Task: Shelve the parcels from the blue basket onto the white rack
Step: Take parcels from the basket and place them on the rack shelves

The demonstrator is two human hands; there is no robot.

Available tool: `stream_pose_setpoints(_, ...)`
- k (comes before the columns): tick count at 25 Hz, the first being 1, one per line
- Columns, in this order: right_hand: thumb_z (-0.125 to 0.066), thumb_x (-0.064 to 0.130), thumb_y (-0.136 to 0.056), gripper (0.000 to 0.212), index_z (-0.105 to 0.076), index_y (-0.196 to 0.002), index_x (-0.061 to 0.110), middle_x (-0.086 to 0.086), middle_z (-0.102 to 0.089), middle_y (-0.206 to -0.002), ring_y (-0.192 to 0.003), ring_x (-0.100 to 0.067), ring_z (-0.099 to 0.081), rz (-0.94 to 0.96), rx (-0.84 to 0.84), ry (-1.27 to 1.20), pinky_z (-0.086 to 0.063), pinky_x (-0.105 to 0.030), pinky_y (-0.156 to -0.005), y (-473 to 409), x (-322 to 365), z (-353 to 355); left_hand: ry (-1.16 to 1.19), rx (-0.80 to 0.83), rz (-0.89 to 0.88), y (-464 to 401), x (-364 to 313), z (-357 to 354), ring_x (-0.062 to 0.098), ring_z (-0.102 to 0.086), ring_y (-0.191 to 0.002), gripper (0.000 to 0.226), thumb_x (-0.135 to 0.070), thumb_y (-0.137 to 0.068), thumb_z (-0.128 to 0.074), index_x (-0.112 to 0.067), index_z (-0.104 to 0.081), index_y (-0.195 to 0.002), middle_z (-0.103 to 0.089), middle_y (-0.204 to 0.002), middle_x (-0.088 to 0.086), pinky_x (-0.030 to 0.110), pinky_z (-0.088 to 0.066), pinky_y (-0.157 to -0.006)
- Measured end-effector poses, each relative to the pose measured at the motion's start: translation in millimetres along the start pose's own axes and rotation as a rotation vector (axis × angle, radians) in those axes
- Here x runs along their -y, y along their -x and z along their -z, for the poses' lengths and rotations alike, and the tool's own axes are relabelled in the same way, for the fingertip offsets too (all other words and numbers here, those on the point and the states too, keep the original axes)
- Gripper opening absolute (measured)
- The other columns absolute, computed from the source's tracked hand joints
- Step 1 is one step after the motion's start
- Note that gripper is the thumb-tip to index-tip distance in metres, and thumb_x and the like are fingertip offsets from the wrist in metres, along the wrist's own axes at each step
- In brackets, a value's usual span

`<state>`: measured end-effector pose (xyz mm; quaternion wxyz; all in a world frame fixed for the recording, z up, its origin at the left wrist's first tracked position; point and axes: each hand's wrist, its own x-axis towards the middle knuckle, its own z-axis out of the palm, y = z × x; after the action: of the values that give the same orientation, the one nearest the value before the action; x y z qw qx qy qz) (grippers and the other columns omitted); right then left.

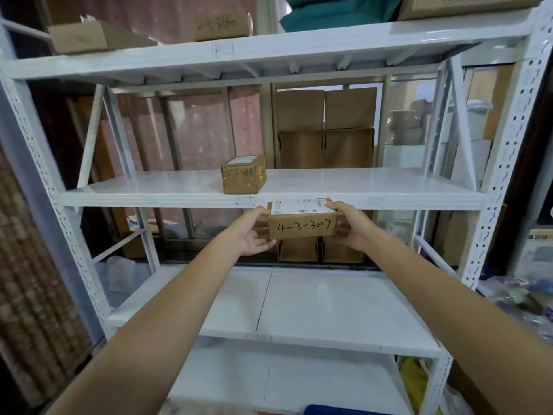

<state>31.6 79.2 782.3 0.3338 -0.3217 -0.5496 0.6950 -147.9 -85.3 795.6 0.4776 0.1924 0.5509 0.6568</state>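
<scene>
One parcel [302,218], a small brown cardboard carton marked "4-3-3007" on its near face and carrying a white shipping label on top, is held in the air in front of the white rack [269,191], just below the front edge of the middle shelf and above the lower shelf board; it touches neither. The left hand [254,232] clamps the carton's left end, thumb up at the top corner and fingers curled beneath the bottom edge. The right hand [351,224] clamps the right end, thumb laid across the label at the top right corner, the remaining fingers wrapped around the side and partly hidden behind it. Both hands are closed onto the carton, not spread. Judged from its size and the easy hold at arm's reach, the carton is likely light; its walls look stiff and square, with no visible crushing or bulging. The plain cardboard should give fair friction, while the glossy label under the right thumb may be slicker. Contents cannot be determined, so fragility is unknown. The end-to-end grip with support beneath suits it; pressure is best kept on edges and corners, not on the middle of a panel. A second carton [244,175] stands on the middle shelf, up and to the left, well apart from the held one. A blue corner [321,410] at the near bottom edge is probably the basket.
</scene>
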Motion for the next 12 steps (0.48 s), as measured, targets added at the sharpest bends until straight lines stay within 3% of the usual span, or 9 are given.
stream_pose_setpoints(3,-0.072,0.033,-0.081,0.03,-0.065,-0.102,0.014,-0.009,-0.07,-0.088,-0.081,-0.021,-0.062,0.001,-0.009,-0.032,-0.058,-0.03,-0.061,-1.8,-26.8,-53.4,-0.042,-0.01,-0.002,0.7,-10.1,55.9,0.032,-0.063,-0.104,0.026,-0.025,-0.079,-0.071,-0.016,-0.054,-0.096,-0.063,-0.114,0.019,0.039,-0.056,-0.086)
stream_pose_setpoints(6,-0.071,0.029,-0.084,0.025,-0.066,-0.102,0.014,-0.008,-0.068,-0.094,-0.085,-0.022,-0.065,-0.018,-0.011,-0.037,-0.058,-0.032,-0.062,-5.8,-55.0,-109.5,-0.084,-0.023,0.014,-3.3,-16.3,121.2,0.03,-0.066,-0.1,0.03,-0.027,-0.077,-0.073,-0.014,-0.057,-0.099,-0.065,-0.112,0.017,0.036,-0.059,-0.073)
stream_pose_setpoints(12,-0.07,0.023,-0.085,0.014,-0.067,-0.092,0.012,-0.006,-0.071,-0.075,-0.072,-0.019,-0.067,-0.08,-0.054,-0.039,-0.057,-0.03,-0.055,-18.8,-98.3,-167.2,-0.079,-0.001,0.084,-34.4,-6.7,198.8,0.028,-0.067,-0.097,0.03,-0.027,-0.078,-0.071,-0.013,-0.061,-0.103,-0.068,-0.11,0.016,0.036,-0.058,-0.074)
